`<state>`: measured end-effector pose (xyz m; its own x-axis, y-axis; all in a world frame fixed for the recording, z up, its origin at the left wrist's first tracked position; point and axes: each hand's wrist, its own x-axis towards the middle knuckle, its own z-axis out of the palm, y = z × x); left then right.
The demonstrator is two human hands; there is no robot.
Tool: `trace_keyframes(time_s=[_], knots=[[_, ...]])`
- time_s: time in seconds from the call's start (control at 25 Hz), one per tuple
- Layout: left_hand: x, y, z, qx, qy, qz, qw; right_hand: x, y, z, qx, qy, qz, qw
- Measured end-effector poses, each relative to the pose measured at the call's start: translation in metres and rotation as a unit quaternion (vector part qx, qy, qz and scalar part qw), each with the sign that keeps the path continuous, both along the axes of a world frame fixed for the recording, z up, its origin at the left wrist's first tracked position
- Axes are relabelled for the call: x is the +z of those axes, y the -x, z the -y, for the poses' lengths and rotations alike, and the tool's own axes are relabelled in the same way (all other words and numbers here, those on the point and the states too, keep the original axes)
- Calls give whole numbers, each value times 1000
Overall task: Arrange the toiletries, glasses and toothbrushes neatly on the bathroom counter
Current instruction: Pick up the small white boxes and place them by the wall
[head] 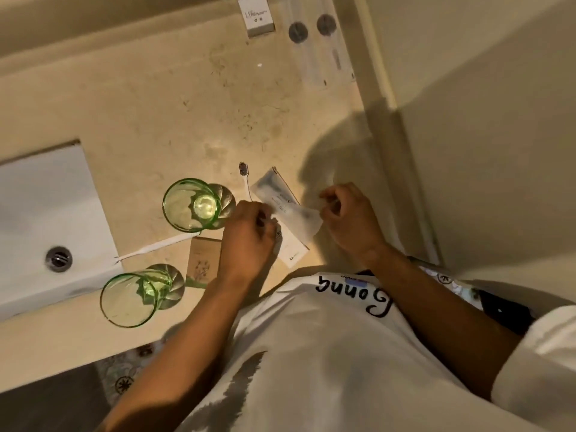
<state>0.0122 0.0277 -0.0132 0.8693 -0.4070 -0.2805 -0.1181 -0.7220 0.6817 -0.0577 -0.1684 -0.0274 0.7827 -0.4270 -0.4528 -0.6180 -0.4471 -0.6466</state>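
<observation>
Both grips pinch a translucent toothbrush wrapper (288,210) low over the counter (140,120): left hand (249,235) at one end, right hand (346,213) at the other. Beside it lies a bare toothbrush (244,179), then two green glasses (191,204).

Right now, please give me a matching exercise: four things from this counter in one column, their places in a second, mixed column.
1. far green glass
2. white sachet
3. small brown box
4. white card stand

a. at the counter's back edge
b. held between left hand and right hand
c. on a coaster
d. between the two glasses

1-c, 2-b, 3-d, 4-a
</observation>
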Motion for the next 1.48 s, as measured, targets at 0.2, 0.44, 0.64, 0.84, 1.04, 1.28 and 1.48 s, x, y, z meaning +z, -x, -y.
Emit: trace_keyframes(time_s=[0.2,0.44,0.64,0.84,1.04,1.28,1.48], knots=[[0,28,-26,50,-2,-35,998,4,35,-36,48,39,-4,998],[-4,30,-31,19,-21,-152,988,3,39,-59,127,61,-27,990],[-6,25,-30,32,-18,-189,981,4,33,-69,81,-10,-42,996],[1,20,-33,117,66,-213,968,11,28,-71,33,-102,-21,994],[12,0,-14,212,197,-298,910,24,5,-58,5,-91,35,995],[22,-44,19,269,247,-284,887,33,-54,-35,-47,-94,65,992],[33,-89,59,313,211,-205,903,29,-121,-10,-117,-134,91,980]])
